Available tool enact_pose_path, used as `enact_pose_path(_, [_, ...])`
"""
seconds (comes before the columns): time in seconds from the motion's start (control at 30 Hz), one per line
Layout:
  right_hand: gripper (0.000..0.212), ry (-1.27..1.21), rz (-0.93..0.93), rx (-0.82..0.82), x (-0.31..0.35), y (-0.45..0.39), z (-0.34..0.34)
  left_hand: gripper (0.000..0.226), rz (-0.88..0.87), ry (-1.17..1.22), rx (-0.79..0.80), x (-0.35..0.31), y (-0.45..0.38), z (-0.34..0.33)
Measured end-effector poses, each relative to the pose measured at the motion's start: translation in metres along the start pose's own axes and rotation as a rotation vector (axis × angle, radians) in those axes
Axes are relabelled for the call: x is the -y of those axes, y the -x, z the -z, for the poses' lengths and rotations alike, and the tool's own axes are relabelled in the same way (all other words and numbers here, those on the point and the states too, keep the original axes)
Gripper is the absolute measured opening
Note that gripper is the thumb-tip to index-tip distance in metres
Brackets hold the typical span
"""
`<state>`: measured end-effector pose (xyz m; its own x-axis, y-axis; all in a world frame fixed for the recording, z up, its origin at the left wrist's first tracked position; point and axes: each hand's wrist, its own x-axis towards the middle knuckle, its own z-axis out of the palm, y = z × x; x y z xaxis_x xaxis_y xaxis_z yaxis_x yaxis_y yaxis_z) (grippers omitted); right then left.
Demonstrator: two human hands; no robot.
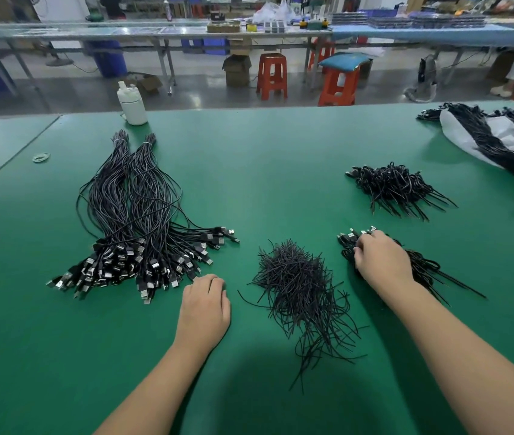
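Head view: right grip [379, 262] curls round coiled cables [423, 266] lying directly under its palm.

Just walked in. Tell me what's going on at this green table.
A person is working through black USB cables on the green table. Their right hand rests on a small pile of coiled cables; whether it grips one is hidden. The left hand lies on the table beside the plug ends of the long cable bundles, holding nothing. A loose heap of black ties sits between the hands, and a second coiled pile lies farther back.
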<state>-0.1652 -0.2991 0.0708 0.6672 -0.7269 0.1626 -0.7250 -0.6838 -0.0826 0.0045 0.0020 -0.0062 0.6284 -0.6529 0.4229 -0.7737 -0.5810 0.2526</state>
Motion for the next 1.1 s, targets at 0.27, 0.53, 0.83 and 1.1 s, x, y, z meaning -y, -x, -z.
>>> enact_pose_path(0.27, [0.025,-0.448,0.053,0.176,0.037,0.039,-0.043,0.005,-0.008,0.009,-0.028,0.001,0.0,0.0])
enact_pose_path(0.53, [0.021,-0.761,-0.08,0.007,0.032,0.058,-0.058,0.021,0.023,0.03,-0.008,0.0,-0.002,0.0])
enact_pose_path(0.83, [0.024,-0.76,-0.031,-0.007,0.032,0.062,-0.061,0.012,0.109,0.063,0.077,-0.001,-0.026,0.007])
enact_pose_path(1.1, [0.03,-0.812,-0.078,0.103,0.03,0.055,-0.057,0.042,0.183,0.042,0.101,0.01,-0.125,0.016])
